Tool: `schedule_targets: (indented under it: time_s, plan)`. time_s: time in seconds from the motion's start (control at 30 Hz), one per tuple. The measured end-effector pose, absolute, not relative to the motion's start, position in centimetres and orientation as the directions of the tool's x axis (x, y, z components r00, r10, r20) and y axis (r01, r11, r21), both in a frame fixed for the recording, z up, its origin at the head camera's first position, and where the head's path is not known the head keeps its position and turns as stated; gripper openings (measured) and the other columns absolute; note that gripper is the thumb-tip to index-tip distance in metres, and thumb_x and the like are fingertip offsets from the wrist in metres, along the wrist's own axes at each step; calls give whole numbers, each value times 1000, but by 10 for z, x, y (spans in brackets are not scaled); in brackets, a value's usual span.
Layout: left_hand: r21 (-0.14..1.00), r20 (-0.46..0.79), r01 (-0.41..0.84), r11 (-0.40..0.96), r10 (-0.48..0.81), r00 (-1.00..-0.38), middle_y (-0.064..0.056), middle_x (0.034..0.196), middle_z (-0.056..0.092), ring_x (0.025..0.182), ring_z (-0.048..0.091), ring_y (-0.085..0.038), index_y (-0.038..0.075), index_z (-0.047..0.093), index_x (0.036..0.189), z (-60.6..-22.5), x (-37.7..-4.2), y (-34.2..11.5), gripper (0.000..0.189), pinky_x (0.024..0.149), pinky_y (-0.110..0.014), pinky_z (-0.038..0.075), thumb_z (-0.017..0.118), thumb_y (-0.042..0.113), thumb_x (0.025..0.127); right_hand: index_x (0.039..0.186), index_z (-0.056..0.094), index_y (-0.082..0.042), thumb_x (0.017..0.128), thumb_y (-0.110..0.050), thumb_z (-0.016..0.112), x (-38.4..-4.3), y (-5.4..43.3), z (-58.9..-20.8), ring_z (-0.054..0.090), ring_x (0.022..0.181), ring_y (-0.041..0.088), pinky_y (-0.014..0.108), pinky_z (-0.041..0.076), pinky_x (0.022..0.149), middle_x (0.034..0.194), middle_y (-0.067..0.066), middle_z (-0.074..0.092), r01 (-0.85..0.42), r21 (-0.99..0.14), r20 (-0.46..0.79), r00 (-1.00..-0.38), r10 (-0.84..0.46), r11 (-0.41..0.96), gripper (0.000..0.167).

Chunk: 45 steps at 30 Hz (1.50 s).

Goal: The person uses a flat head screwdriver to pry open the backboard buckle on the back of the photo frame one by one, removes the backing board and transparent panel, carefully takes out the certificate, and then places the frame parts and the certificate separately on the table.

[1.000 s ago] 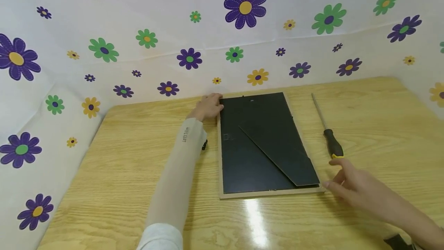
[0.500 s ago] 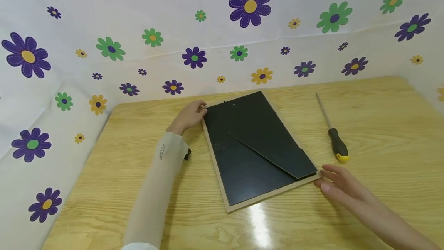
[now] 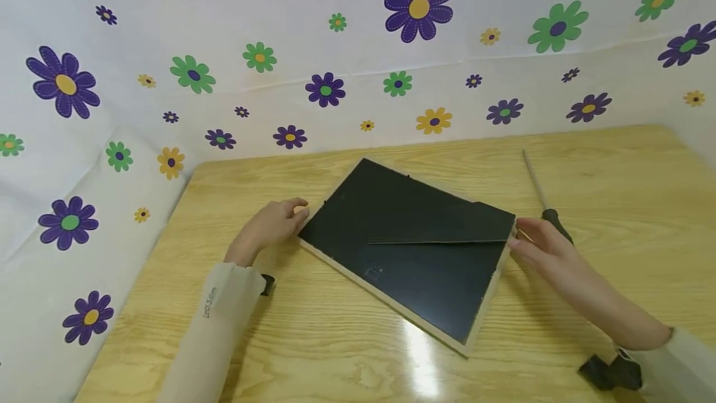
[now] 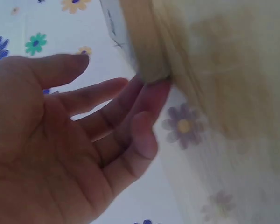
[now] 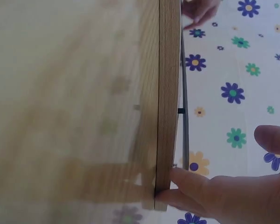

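A picture frame point(image 3: 347, 216) lies back up on the wooden table, askew, with a black backing and a pale wood rim. Its black easel stand point(image 3: 447, 222) lies folded nearly flat against the back. At the frame's left corner is my left hand point(image 3: 271, 226), thumb apart and relaxed fingertips right at the corner in the left wrist view. My right hand point(image 3: 550, 254) touches the opposite corner; its extended fingers meet the wood edge point(image 5: 168, 116) in the right wrist view, where the thumb point(image 5: 270, 140) stands off from it.
A screwdriver point(image 3: 550, 213) with a dark handle lies right of the frame, its handle partly behind my right hand. White cloth point(image 3: 358, 36) printed with flowers rises behind the table point(image 3: 626, 191) and at its sides.
The frame has turned counterclockwise on the table. My left hand has come toward me and left with one corner, while my right hand has moved up with the opposite one.
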<state>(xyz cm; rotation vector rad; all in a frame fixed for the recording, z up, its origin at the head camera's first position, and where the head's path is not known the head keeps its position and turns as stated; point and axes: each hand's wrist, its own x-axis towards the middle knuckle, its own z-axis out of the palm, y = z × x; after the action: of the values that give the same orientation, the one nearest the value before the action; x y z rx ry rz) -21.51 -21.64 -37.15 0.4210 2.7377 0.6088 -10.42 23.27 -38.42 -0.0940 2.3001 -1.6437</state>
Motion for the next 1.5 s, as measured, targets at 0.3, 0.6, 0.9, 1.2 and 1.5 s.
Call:
schedule_targets:
  time_s: [0.3,0.6,0.9,1.2,1.5]
  plan:
    - [652,-380,140,745,481,-790,-6,61,62,49,65,-22,-12,30,153,-368,-167,-211,54,68,-35,58,45,19,110,153,10,16,111,-29,40,-148,245,-377,28,141,53,45,40,109,154,41,18,102,-899,-233,-934,-269,425,69]
    - [749,-418,40,662,518,-746,-7,65,66,52,68,-27,-15,18,154,-369,-133,-200,63,58,-35,59,49,16,109,153,13,16,110,-32,42,-162,249,-372,25,141,56,68,24,110,155,40,18,66,-868,-238,-925,-297,492,71]
    - [653,-385,156,741,503,-774,-13,97,68,84,66,-26,-8,38,148,-361,-158,-205,56,80,-38,55,57,23,105,155,11,12,108,-35,47,-164,246,-361,18,143,57,73,22,108,158,38,15,29,-833,-220,-933,-283,552,76]
    - [567,-356,291,770,548,-757,-21,166,15,149,11,-46,2,24,160,-372,-189,-210,86,114,-67,20,74,26,95,138,45,14,97,-12,69,-172,212,-361,41,132,52,67,33,106,141,34,47,-384,-637,66,-891,-449,668,53]
    - [561,-338,315,766,559,-757,-20,164,25,148,15,-43,5,31,159,-376,-192,-210,82,114,-67,20,77,22,93,135,55,4,86,-10,82,-173,180,-370,44,134,47,66,40,102,148,23,48,-727,-307,91,-665,-741,614,57]
